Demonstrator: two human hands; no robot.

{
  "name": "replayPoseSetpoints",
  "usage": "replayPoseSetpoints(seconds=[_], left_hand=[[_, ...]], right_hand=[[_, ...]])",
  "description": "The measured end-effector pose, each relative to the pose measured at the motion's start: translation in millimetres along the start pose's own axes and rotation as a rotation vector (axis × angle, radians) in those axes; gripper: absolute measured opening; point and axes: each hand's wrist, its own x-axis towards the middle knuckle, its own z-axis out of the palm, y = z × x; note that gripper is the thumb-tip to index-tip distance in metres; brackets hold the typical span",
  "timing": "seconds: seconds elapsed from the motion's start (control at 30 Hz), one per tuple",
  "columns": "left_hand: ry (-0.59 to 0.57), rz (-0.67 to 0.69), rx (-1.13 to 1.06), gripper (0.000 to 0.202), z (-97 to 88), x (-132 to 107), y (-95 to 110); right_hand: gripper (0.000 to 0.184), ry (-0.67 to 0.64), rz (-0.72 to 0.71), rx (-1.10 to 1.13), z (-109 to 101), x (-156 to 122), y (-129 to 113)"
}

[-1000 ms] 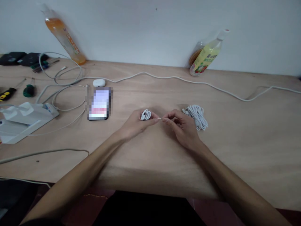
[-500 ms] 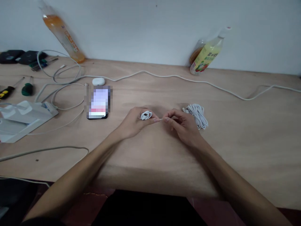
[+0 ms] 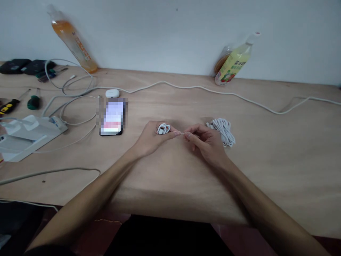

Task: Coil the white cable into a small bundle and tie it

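Observation:
My left hand (image 3: 151, 138) is closed around a small coiled white cable (image 3: 163, 128), whose loops and connector end stick up between thumb and fingers. A thin pale strand (image 3: 182, 133) spans the short gap between my two hands, pinched at both ends by thumb and fingertips. Whether it is part of that cable or a separate tie, I cannot tell. My right hand (image 3: 206, 140) has its thumb and index finger pressed together on the strand's right end. Just beyond the right knuckles, a bundle of white cables (image 3: 225, 132) lies on the wooden table (image 3: 170, 170).
Left of my hands lie a phone (image 3: 113, 117), a white earbud case (image 3: 112, 93), a white power strip (image 3: 32, 137) with plugs, and screwdrivers (image 3: 33, 102). A long white cord (image 3: 197, 86) crosses the table. By the wall stand an orange bottle (image 3: 76, 48) and a yellow bottle (image 3: 234, 62).
My hands stay nearly in place with the strand between them. The coil in my left hand has tipped slightly leftward and upward. The view has shifted a little.

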Motion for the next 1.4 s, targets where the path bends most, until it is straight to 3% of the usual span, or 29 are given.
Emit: replayPoseSetpoints(seconds=[0.3,0.5,0.7,0.83,1.03,1.17,1.27,1.4], left_hand=[[-0.074,-0.102,-0.046,0.025,-2.0,-3,7],[-0.054,-0.160,-0.136,0.027,-1.9,-1,4],[-0.026,-0.182,-0.217,0.037,2.9,0,1],[-0.015,-0.188,-0.253,0.037,4.6,-1,1],[-0.027,-0.164,-0.174,0.039,6.0,-1,5],[-0.035,-0.113,-0.071,0.034,5.6,-1,5],[0.017,-0.053,-0.013,0.027,5.7,-1,2],[0.116,0.024,0.061,0.030,8.3,-2,-1]], right_hand=[[0.031,-0.058,0.052,-0.020,-7,4,-3],[0.033,0.003,0.022,-0.004,-3,3,0],[0.052,-0.030,0.062,0.177,1,3,0],[0.055,-0.074,0.120,0.245,3,3,0],[0.054,-0.132,0.205,0.399,2,5,0],[0.046,-0.183,0.247,0.363,-1,6,-2],[0.038,-0.224,0.253,0.346,-3,7,-4],[0.041,-0.223,0.239,0.355,-1,8,-2]])
